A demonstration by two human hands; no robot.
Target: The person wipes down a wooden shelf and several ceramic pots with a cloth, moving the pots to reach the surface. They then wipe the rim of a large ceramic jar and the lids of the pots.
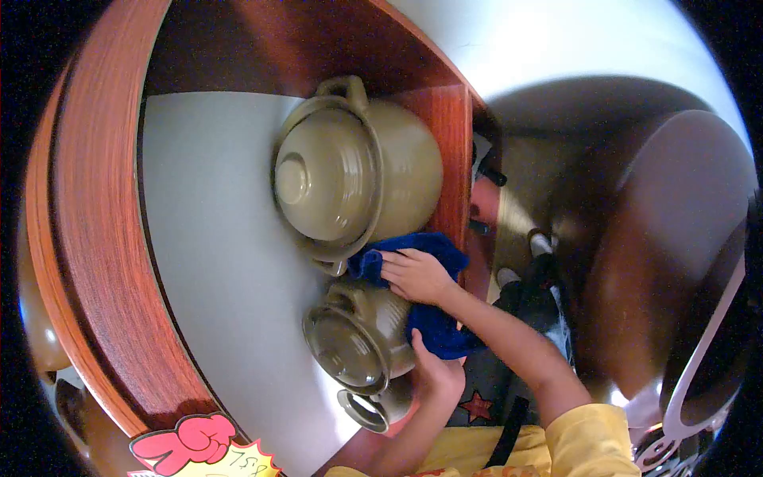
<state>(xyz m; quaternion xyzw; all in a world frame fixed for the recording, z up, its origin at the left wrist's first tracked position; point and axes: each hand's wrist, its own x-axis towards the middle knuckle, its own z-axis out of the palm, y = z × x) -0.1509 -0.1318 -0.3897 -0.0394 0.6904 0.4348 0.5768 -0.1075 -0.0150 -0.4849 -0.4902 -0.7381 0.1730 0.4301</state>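
Note:
The view is turned sideways, with lids towards the left. My right hand [415,276] holds a dark blue cloth [447,330] against the side of a small lidded clay pot [344,347], its fingers pressed over a fold. The cloth drapes between this pot and a large lidded clay pot [409,167]. My left hand [437,380] rests around the lower side of the small pot, thumb beside the cloth; its other fingers are mostly hidden. A still smaller pot [366,408] sits beside my left forearm, partly covered by it.
The pots stand in a reddish-brown wooden shelf [451,151] with a pale back panel [211,183]. A pink and yellow price sign [199,445] is on the shelf edge. Large brown rounded vessels [636,262] stand at the right. My legs and shoes [543,242] show below.

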